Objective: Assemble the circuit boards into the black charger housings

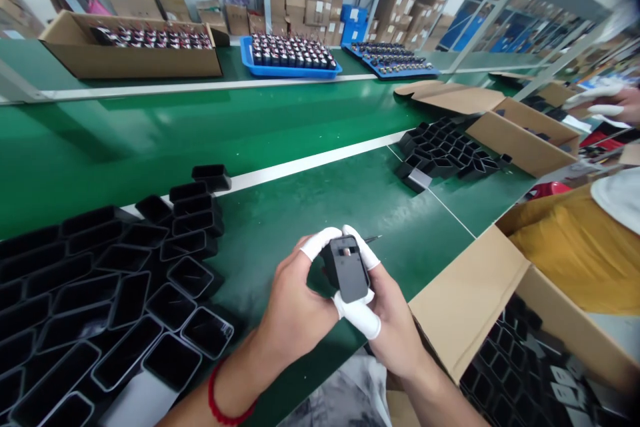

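Between my two hands, low in the middle of the view, is a small black rectangular case (352, 278) with a rectangular opening near its far end. My left hand (300, 293) grips its left side, and my right hand (387, 307) holds its right side and near end. White covers sit on several fingertips of both hands. A red bracelet is around my left wrist. Just beyond the case, a thin dark object (373, 238) lies on the green table (280, 213). Many open black cases (173, 307) stand packed together at the left.
More black cases (445, 147) stand at the right, near an open carton (530, 140). A carton of black parts (470, 307) is at the lower right. Blue trays (295, 70) and a long carton (135, 60) line the back. Another person's gloved hand (605, 103) shows at the right.
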`<control>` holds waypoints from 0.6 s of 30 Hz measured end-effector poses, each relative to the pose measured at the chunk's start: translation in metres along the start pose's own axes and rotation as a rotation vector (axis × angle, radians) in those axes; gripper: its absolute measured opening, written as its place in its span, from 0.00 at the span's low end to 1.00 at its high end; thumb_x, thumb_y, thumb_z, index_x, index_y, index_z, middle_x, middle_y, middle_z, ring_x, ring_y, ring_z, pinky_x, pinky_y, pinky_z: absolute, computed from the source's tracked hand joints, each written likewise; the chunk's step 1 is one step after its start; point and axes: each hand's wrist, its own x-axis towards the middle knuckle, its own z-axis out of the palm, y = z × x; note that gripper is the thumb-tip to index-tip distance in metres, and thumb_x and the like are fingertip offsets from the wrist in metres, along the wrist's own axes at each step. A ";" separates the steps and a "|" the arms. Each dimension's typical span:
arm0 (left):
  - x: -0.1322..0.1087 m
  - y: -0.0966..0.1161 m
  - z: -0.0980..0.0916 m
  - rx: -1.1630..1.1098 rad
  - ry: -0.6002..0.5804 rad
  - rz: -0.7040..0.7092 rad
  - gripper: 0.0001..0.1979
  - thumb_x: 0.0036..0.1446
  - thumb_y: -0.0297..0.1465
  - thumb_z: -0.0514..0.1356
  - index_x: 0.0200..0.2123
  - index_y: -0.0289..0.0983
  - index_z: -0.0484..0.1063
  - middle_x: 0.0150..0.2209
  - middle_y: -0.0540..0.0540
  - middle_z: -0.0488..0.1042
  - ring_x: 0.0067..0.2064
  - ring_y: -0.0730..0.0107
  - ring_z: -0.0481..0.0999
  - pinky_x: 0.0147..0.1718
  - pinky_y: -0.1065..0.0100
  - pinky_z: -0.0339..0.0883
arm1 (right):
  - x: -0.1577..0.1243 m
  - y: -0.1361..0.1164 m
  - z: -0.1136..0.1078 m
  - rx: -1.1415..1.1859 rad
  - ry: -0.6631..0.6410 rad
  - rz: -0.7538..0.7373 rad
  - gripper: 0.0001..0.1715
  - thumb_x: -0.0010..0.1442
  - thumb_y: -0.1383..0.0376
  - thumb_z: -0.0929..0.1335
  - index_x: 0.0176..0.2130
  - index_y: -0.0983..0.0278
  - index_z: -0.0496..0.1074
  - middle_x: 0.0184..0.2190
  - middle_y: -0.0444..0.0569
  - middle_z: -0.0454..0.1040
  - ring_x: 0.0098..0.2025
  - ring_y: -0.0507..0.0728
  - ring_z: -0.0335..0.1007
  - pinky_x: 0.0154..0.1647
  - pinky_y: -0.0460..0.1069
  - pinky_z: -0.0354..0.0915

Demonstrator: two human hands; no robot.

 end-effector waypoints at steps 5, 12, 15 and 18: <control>0.000 -0.005 0.003 0.006 0.016 0.135 0.29 0.45 0.22 0.66 0.53 0.37 0.73 0.51 0.43 0.76 0.52 0.60 0.78 0.52 0.63 0.73 | 0.011 -0.010 0.004 0.044 0.157 0.020 0.28 0.59 0.59 0.74 0.58 0.55 0.74 0.45 0.48 0.83 0.44 0.60 0.81 0.44 0.51 0.77; -0.003 0.004 0.004 -0.004 0.060 0.168 0.29 0.44 0.19 0.66 0.53 0.35 0.73 0.49 0.44 0.77 0.47 0.67 0.79 0.39 0.76 0.76 | 0.007 -0.003 0.006 0.286 0.099 0.177 0.21 0.56 0.61 0.76 0.51 0.52 0.79 0.39 0.44 0.84 0.38 0.58 0.81 0.42 0.51 0.77; -0.002 0.007 0.001 0.062 0.069 0.272 0.28 0.45 0.18 0.64 0.53 0.32 0.73 0.48 0.42 0.77 0.49 0.67 0.78 0.40 0.77 0.76 | 0.009 -0.008 0.011 0.367 0.141 0.202 0.19 0.51 0.59 0.79 0.45 0.53 0.82 0.34 0.43 0.84 0.35 0.58 0.81 0.42 0.51 0.77; 0.001 0.005 0.000 0.095 0.078 0.251 0.28 0.44 0.20 0.67 0.52 0.31 0.74 0.48 0.41 0.78 0.48 0.65 0.79 0.44 0.74 0.76 | 0.015 -0.018 0.014 0.421 0.153 0.307 0.22 0.44 0.54 0.81 0.39 0.56 0.83 0.30 0.44 0.83 0.33 0.60 0.81 0.41 0.54 0.77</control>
